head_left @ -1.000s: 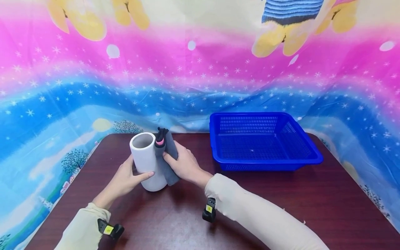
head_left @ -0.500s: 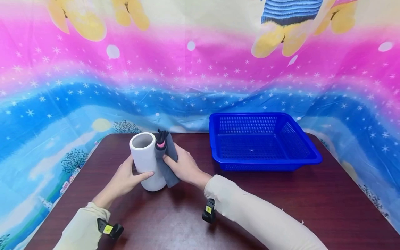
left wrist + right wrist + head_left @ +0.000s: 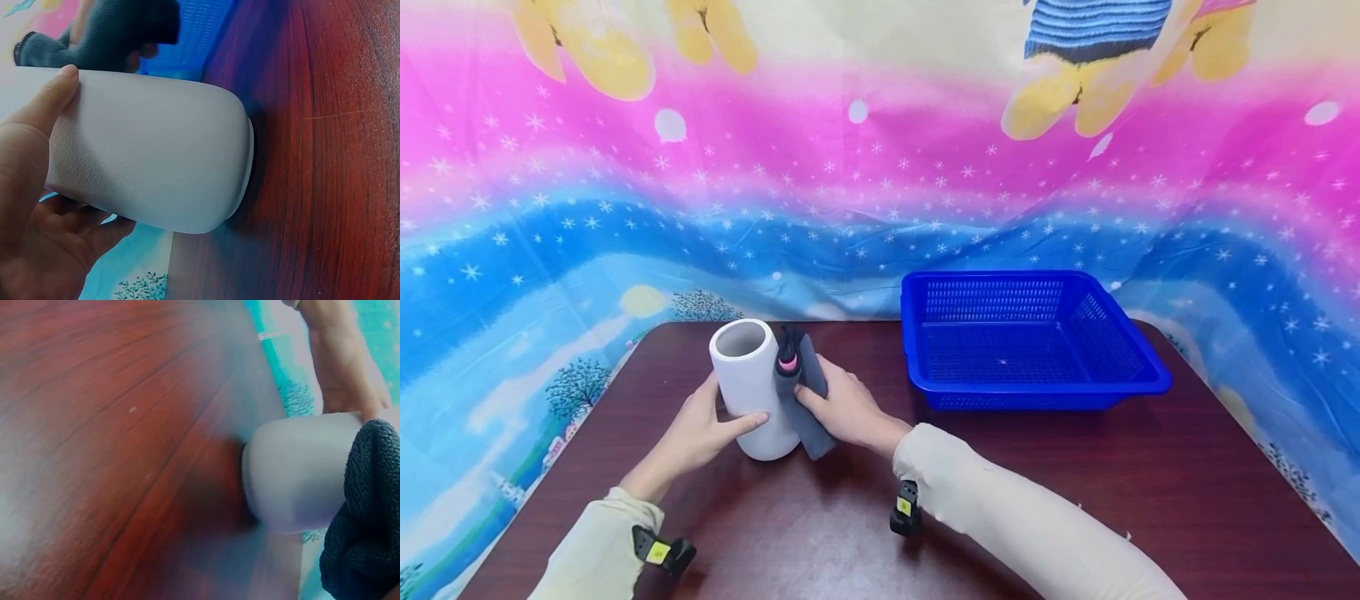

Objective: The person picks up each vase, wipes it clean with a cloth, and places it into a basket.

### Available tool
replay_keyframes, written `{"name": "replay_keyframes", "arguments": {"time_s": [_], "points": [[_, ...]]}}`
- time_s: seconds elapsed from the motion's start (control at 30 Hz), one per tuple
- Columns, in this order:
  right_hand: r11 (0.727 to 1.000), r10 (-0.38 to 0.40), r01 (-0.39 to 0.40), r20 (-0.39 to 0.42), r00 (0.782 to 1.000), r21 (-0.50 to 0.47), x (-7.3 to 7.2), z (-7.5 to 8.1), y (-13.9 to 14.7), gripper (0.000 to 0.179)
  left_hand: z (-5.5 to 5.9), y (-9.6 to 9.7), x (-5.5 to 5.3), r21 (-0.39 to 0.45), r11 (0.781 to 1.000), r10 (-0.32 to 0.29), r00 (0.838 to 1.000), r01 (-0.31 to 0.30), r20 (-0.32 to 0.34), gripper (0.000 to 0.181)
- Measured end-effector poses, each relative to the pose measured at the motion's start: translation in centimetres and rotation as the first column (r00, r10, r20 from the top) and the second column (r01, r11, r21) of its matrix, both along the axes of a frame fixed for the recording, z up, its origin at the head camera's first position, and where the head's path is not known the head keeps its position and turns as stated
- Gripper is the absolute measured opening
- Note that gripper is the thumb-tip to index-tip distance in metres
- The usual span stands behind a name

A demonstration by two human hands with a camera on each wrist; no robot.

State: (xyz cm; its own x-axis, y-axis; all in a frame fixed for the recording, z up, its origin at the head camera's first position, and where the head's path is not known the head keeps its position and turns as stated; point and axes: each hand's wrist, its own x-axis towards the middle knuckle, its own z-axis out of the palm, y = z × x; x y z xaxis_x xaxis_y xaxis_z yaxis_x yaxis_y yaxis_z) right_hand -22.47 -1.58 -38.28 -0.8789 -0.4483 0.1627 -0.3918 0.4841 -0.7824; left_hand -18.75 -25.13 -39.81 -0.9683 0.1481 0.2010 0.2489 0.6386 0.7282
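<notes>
A white cylindrical vase [image 3: 748, 392] with an open round mouth stands near upright, its base at the wooden table top. My left hand [image 3: 700, 433] grips it from the left, thumb across the front and fingers behind. On the vase's right side, my right hand [image 3: 847, 408] holds a folded dark grey cloth [image 3: 811, 427] against or very close to the wall. A black bunched piece with a pink band [image 3: 787, 363] sticks up at the cloth's top. In the right wrist view the fuzzy cloth [image 3: 369, 525] overlaps the vase [image 3: 306, 469]; the right fingers are mostly hidden there.
A blue perforated plastic basket [image 3: 1037, 388] stands at the back right of the dark red-brown table [image 3: 1000, 483]. Behind the table hangs a colourful printed curtain [image 3: 865, 167]. Small black cameras are strapped at both wrists.
My right hand and the grey cloth have slid a little downward along the vase's side. The left hand and the vase have stayed nearly still.
</notes>
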Motion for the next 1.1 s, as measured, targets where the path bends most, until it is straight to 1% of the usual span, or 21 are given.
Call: {"name": "replay_keyframes", "arguments": {"time_s": [0.13,0.27,0.5,0.73,0.9,1.0,1.1], "points": [[0.997,-0.010,0.011,-0.008,1.000,0.078,0.0,-0.7,0.3,0.034,0.0,0.1,0.1,0.003,1.000,-0.005,1.000,0.005,0.004,0.082],[0.996,-0.014,0.015,-0.014,1.000,0.090,-0.1,-1.2,0.4,0.035,0.0,0.1,0.1,0.006,1.000,-0.009,1.000,0.009,-0.003,0.081],[0.993,-0.023,0.024,-0.010,1.000,0.113,0.0,-1.3,0.4,0.037,0.1,0.2,0.1,0.007,1.000,-0.010,1.000,0.010,-0.005,0.080],[0.989,-0.028,0.031,-0.021,0.999,0.145,0.0,-1.4,0.4,0.032,0.0,0.2,0.1,0.001,1.000,-0.003,1.000,0.003,-0.007,0.080],[0.972,-0.037,0.046,-0.044,0.998,0.231,0.0,-2.1,0.6,0.026,0.0,0.1,0.1,-0.002,1.000,0.000,1.000,0.000,-0.008,0.080],[0.953,-0.029,0.044,-0.055,0.998,0.300,0.0,-2.7,0.8,0.025,0.0,0.1,0.1,-0.004,1.000,0.000,1.000,0.000,-0.005,0.081],[0.927,-0.019,0.037,-0.053,0.998,0.374,0.1,-3.4,1.1,0.028,0.0,0.1,0.0,-0.003,1.000,-0.002,1.000,0.001,-0.002,0.081]]}}
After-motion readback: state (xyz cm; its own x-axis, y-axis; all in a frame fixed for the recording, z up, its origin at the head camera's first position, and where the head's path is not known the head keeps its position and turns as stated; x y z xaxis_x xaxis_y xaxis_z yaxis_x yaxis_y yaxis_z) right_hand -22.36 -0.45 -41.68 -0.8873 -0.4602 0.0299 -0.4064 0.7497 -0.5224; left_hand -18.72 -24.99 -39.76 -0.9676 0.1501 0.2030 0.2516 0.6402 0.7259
